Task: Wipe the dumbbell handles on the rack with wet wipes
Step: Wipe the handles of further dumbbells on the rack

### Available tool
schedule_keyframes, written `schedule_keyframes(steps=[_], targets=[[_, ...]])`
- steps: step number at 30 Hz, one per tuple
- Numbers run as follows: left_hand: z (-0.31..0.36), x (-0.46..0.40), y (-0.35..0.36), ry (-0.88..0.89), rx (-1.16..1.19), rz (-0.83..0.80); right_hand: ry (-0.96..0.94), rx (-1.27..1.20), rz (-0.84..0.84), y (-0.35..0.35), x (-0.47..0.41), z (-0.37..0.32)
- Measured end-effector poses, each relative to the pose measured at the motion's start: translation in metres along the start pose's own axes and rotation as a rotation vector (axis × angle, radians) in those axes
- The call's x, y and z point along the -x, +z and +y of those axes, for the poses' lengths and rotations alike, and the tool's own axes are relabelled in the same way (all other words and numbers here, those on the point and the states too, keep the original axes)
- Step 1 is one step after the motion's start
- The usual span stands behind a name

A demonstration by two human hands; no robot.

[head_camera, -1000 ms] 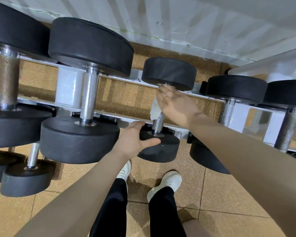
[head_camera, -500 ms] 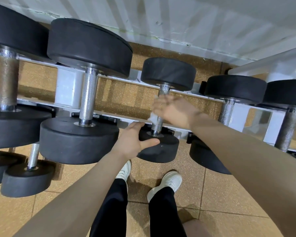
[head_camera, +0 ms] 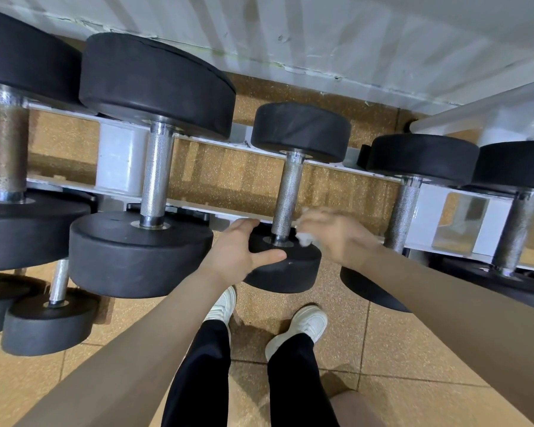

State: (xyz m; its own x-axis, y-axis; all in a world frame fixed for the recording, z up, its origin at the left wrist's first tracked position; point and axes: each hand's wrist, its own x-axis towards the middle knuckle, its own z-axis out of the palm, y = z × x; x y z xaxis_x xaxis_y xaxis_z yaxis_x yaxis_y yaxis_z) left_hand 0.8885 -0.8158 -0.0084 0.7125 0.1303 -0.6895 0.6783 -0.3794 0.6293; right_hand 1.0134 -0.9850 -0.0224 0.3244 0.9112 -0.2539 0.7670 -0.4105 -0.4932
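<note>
Both bare arms reaching forward, left hand [head_camera: 238, 252] spread with thumb out, gripping a dumbbell end, right hand [head_camera: 333, 238] motion-blurred, fingers curled round a white wipe

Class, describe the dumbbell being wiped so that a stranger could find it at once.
Start at the white rack along the wall. Among its black dumbbells, find the small dumbbell in the middle. Unlike its neighbours, the left hand grips its near weight, with the right hand beside its handle.
</note>
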Motion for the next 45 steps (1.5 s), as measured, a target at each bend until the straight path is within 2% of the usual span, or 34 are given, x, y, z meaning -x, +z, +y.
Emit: schedule_keyframes(steps=[3,4,5,7,8,10,12,16,20,22,24,26,28,30,33,34,37,41,45], targets=[[0.001,0.000,-0.003,0.004,-0.012,-0.020,0.882,-0.518,0.292,-0.010,-0.012,0.012],[0.001,0.000,-0.003,0.006,-0.015,-0.026,1.038,-0.753,0.340,-0.009,-0.023,0.014],[0.001,-0.001,-0.002,0.007,-0.020,-0.033,1.102,-1.005,0.382,-0.011,-0.037,0.013],[0.001,-0.002,-0.003,0.009,-0.025,-0.036,1.043,-1.455,0.435,-0.015,-0.066,0.005],[0.002,-0.002,-0.002,0.012,-0.027,-0.033,0.998,-1.613,0.463,-0.013,-0.077,0.003],[0.001,-0.004,-0.002,0.017,-0.029,-0.024,0.954,-1.735,0.434,-0.007,-0.085,0.000],[0.000,-0.004,-0.002,0.018,-0.025,-0.016,0.933,-1.643,0.311,0.000,-0.076,0.001],[0.002,-0.003,-0.003,0.030,-0.021,-0.006,0.861,-1.348,-0.097,0.024,-0.039,-0.006],[0.005,0.002,-0.003,0.017,-0.014,-0.013,0.888,-0.902,-0.217,0.022,-0.037,-0.006],[0.010,0.006,-0.003,0.008,-0.026,0.009,0.870,-0.760,-0.198,0.013,-0.031,-0.003],[0.018,0.010,-0.001,0.046,-0.102,0.089,0.812,-0.630,-0.096,0.003,-0.012,0.002],[0.036,0.016,0.009,0.191,-0.218,0.203,0.788,-0.365,0.048,-0.017,0.021,0.012],[0.054,0.018,0.024,0.391,-0.310,0.242,0.637,-0.088,0.056,-0.033,0.051,0.026],[0.078,0.017,0.046,0.532,-0.326,0.170,0.492,0.040,0.027,-0.052,0.079,0.051],[0.094,0.004,0.080,0.475,-0.330,-0.049,0.259,0.318,0.108,-0.066,0.093,0.082],[0.096,-0.002,0.092,0.432,-0.336,-0.113,0.171,0.350,0.148,-0.064,0.094,0.093],[0.091,-0.015,0.119,0.364,-0.337,-0.240,0.046,0.371,0.052,-0.051,0.091,0.117],[0.083,-0.019,0.132,0.385,-0.364,-0.188,-0.060,0.343,0.048,-0.039,0.106,0.115],[0.083,-0.019,0.134,0.370,-0.381,-0.185,-0.144,0.167,-0.135,-0.015,0.139,0.109]])
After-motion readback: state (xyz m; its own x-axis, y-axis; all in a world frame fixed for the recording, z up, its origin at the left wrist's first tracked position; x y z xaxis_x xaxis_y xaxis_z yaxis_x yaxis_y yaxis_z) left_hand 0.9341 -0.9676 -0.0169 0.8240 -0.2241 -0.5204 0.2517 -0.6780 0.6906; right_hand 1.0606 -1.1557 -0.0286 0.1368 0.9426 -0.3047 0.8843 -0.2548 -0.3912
